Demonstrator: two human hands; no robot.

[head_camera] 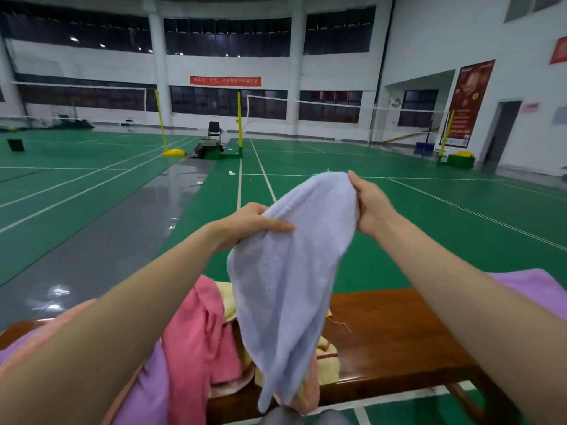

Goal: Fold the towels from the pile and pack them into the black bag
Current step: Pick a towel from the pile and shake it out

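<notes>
The pale lavender-blue towel [288,271] hangs in the air above the wooden bench [395,329], held up by both hands at its top edge and drooping to a narrow point just over the bench's near edge. The left hand [248,222] grips the towel's left upper edge, thumb laid flat across the front of the cloth and the other fingers curled behind it. The right hand [368,204] pinches the upper right corner, which is raised higher than the left side, with the fingers closed around the cloth's edge. Under the hanging towel, on the bench, lies the pile of unfolded towels: a pink towel [196,342] bunched at the left of centre, a pale yellow towel [325,357] with a dark red stripe partly hidden behind the held one, and a purple towel [144,391] at the lower left, mostly covered by the left forearm. Another purple towel [527,286] lies at the bench's right end, behind the right forearm. Beyond the bench stretches the green badminton court floor [337,194] with white lines, yellow net posts [239,124] and a black chair [214,129] well away.
</notes>
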